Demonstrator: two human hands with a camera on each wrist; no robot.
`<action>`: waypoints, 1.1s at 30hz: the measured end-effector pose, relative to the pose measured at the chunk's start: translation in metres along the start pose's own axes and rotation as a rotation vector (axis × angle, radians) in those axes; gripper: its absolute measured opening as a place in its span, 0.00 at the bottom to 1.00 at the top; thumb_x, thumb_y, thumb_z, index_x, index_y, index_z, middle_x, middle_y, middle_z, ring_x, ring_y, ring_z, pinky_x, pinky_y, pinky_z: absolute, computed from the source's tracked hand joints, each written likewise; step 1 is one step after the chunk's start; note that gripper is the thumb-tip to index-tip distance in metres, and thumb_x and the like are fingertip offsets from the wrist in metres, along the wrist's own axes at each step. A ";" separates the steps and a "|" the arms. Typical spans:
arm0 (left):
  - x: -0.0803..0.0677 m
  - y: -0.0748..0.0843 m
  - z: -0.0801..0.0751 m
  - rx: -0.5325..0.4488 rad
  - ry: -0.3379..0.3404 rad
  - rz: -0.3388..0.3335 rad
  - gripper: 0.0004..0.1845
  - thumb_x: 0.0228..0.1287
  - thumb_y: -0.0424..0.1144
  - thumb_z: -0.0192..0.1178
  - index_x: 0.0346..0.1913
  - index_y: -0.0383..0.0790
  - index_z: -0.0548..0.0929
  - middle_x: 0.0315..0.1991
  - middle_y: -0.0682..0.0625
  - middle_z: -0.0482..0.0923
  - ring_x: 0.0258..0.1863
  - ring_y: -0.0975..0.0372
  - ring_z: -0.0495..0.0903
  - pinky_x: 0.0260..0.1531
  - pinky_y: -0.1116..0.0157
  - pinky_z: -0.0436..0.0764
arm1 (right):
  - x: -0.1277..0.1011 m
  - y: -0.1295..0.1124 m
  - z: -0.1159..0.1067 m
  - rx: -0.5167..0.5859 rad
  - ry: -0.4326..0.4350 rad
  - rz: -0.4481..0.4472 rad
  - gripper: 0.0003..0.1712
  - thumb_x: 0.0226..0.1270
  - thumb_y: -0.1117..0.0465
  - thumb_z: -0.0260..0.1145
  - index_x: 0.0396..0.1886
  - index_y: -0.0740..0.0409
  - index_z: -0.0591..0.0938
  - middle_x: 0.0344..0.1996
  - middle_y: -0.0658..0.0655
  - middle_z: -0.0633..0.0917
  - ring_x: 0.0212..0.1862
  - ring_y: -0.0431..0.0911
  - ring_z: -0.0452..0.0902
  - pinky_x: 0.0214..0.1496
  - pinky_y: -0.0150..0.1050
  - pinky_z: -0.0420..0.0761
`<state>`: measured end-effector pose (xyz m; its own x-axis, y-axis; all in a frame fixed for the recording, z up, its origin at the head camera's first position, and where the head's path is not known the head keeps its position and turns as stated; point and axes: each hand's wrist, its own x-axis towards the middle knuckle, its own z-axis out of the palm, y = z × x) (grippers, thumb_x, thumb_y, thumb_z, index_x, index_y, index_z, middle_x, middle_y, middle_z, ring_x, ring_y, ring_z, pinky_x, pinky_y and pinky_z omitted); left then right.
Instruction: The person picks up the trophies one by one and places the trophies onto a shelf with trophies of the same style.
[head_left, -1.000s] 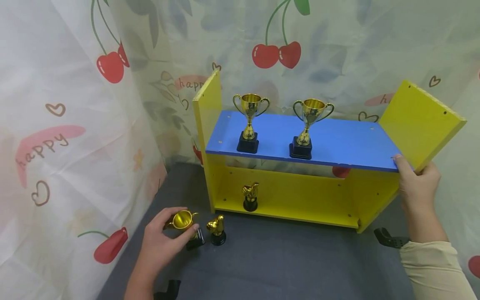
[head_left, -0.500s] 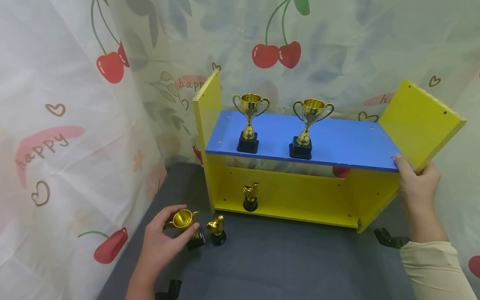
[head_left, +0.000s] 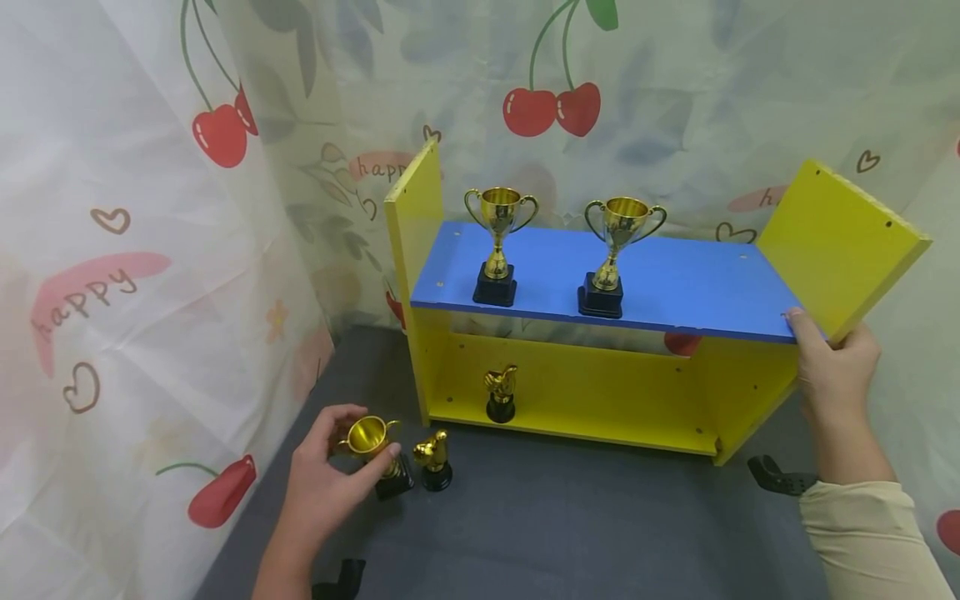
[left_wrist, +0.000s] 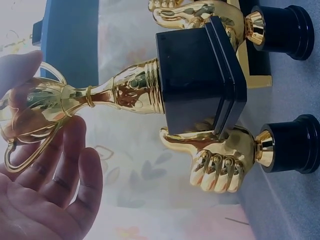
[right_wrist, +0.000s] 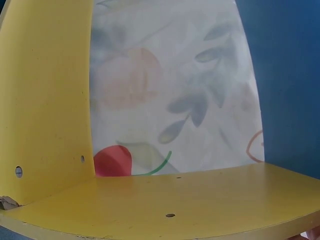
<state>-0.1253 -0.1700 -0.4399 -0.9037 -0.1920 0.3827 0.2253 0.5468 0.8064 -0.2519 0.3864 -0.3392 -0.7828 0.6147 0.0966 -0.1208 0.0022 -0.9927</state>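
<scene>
Underfoot, a grey floor [head_left: 570,525] is carrying a yellow rack [head_left: 570,392], with cherry-print curtains [head_left: 135,208] hanging behind. Three cups are showing: two standing on the blue shelf [head_left: 675,287], one cup [head_left: 372,446] by the rack's front left corner, pinched by the left hand [head_left: 322,483]. Two thumb trophies: one inside the rack, one beside the cup. The right hand [head_left: 836,371] is gripping the shelf's right end.

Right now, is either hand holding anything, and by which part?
The left hand holds a small gold trophy cup by its bowl. The right hand grips the yellow shelf's right side panel at its front edge.
</scene>
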 end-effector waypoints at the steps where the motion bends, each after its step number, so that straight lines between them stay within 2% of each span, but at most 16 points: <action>1: 0.000 0.000 0.000 -0.005 0.001 -0.001 0.32 0.52 0.39 0.85 0.58 0.49 0.79 0.51 0.60 0.84 0.44 0.69 0.83 0.42 0.70 0.80 | 0.000 0.000 0.000 -0.003 0.000 0.002 0.16 0.71 0.57 0.73 0.55 0.45 0.81 0.48 0.42 0.77 0.50 0.37 0.73 0.46 0.21 0.74; 7: 0.000 0.001 0.002 -0.028 -0.003 0.000 0.31 0.52 0.38 0.85 0.55 0.49 0.78 0.46 0.61 0.84 0.41 0.68 0.83 0.40 0.68 0.81 | 0.000 -0.001 0.001 -0.003 0.001 -0.002 0.16 0.70 0.57 0.73 0.54 0.46 0.81 0.47 0.43 0.78 0.50 0.37 0.73 0.46 0.21 0.74; 15: 0.000 0.003 0.003 -0.029 -0.020 0.007 0.30 0.54 0.39 0.84 0.56 0.51 0.79 0.49 0.61 0.83 0.46 0.69 0.84 0.41 0.67 0.81 | 0.000 -0.001 0.001 -0.006 -0.001 -0.007 0.15 0.71 0.57 0.73 0.54 0.46 0.81 0.47 0.43 0.78 0.49 0.38 0.73 0.45 0.21 0.75; 22: -0.002 0.003 0.006 -0.033 -0.024 0.005 0.29 0.54 0.41 0.84 0.56 0.52 0.80 0.49 0.61 0.83 0.45 0.68 0.84 0.41 0.68 0.83 | 0.001 0.001 0.000 0.003 0.013 -0.002 0.14 0.71 0.57 0.73 0.52 0.46 0.81 0.46 0.44 0.78 0.48 0.38 0.73 0.44 0.22 0.75; 33: -0.004 0.005 0.009 -0.061 -0.036 0.006 0.28 0.56 0.42 0.83 0.57 0.52 0.80 0.50 0.61 0.83 0.45 0.66 0.83 0.42 0.67 0.84 | 0.000 0.000 0.000 0.008 -0.009 0.018 0.16 0.71 0.56 0.73 0.55 0.46 0.80 0.48 0.43 0.77 0.49 0.37 0.73 0.45 0.21 0.74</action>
<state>-0.1238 -0.1597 -0.4416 -0.9145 -0.1593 0.3718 0.2512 0.4968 0.8307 -0.2517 0.3862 -0.3391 -0.7903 0.6075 0.0797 -0.1114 -0.0147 -0.9937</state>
